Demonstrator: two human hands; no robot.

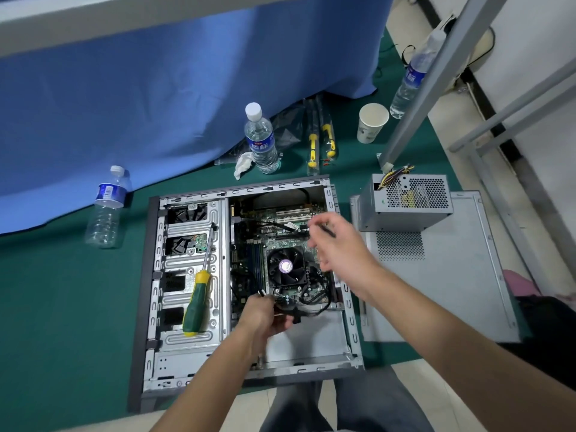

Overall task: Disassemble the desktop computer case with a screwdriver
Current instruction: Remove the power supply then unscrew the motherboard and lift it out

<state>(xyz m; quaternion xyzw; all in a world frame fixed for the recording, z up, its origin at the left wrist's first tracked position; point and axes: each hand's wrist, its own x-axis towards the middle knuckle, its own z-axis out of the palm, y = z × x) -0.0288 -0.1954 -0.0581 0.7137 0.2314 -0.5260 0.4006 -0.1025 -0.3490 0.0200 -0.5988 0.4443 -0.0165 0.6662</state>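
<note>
My left hand (265,313) grips black cables (311,310) inside the open case (149,275). My right hand (336,241) pinches another cable above the motherboard (286,241). The screwdriver (196,304) rests on the drive cage.

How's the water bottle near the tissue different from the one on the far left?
The bottle by the tissue holds water nearly to the top; the left bottle looks almost empty. The first stands straight on the green mat, the second leans against the blue cloth. Both have white caps and blue labels.
</note>
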